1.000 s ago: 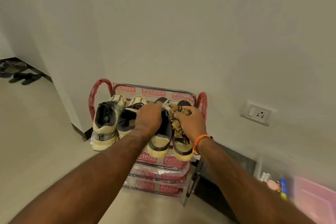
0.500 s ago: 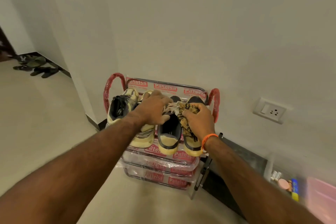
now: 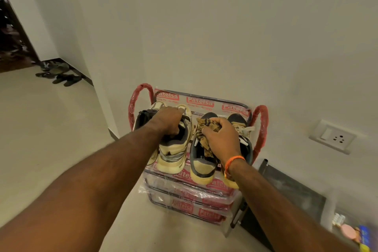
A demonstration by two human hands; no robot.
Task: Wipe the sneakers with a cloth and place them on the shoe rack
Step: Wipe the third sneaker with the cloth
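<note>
Head view: the fingers of the left hand are curled down into the collar of a cream sneaker, so that shoe is gripped at its opening, while the fingers of the right hand are bunched over a checked cloth, which is pinched against the dark-collared sneaker beneath it. Four sneakers are seen standing side by side, toes to the wall, on the top tier of the shoe rack, whose frame is wrapped in printed plastic; the outer pair are partly hidden by the arms. The sneakers are judged light and fairly stiff at sole and heel, softer at the padded collar, so the collar or heel is the sound place to be held; the loose laces could be snagged. The cloth is judged limp and light, best kept wadded in the palm. The plastic wrap may be slippery under the soles, so each shoe should be set well back from the front bar
</note>
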